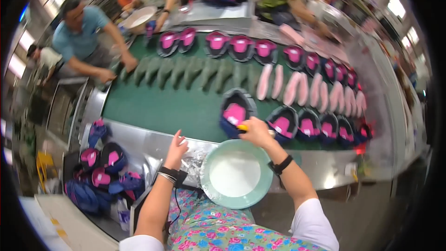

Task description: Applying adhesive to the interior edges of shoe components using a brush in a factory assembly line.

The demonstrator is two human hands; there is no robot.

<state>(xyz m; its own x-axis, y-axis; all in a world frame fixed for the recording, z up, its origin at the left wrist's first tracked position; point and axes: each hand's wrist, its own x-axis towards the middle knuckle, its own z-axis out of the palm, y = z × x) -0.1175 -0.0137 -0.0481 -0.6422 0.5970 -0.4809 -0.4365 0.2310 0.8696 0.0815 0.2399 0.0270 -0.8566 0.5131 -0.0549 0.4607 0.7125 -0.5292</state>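
Navy-and-pink shoe upper (233, 111): on green conveyor belt (162, 111), ahead and left of your right hand (258, 132), the nearer one; long axis running away from you. Right fingers: clamped on yellow tool (242, 127). Your left hand (176, 151): seemingly empty, fingers apart.

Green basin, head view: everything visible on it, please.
The basin is round, pale green and looks like plastic, with sloping walls around a smooth white area; whether that is liquid or a coating is unclear. It sits roughly level, open side up, in front of the flowered garment and just nearer the wearer than the right hand. Crinkled clear film lies along its left side. Its underside is hidden.
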